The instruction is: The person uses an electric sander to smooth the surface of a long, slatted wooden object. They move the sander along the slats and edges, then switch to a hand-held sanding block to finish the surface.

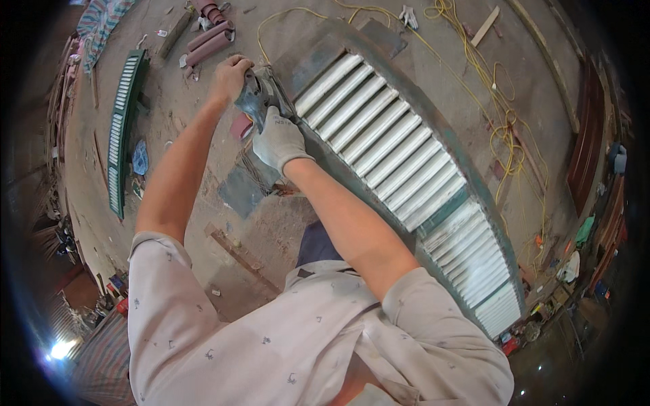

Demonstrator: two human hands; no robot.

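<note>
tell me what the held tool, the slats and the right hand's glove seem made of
Tool: dull grey and hard-edged, probably metal, though plastic is possible.
Slats: whitish with glossy streaks, so perhaps metal, bare or painted; I can't tell which.
Glove: matte pale grey with a soft, snug cuff, likely knit fabric.

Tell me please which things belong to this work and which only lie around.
In the work:
grey power tool, gripped by left hand and gloved right hand
large slatted panel

Apparently lying around:
smaller green slatted panel
blue crumpled plastic
wooden strip
</note>
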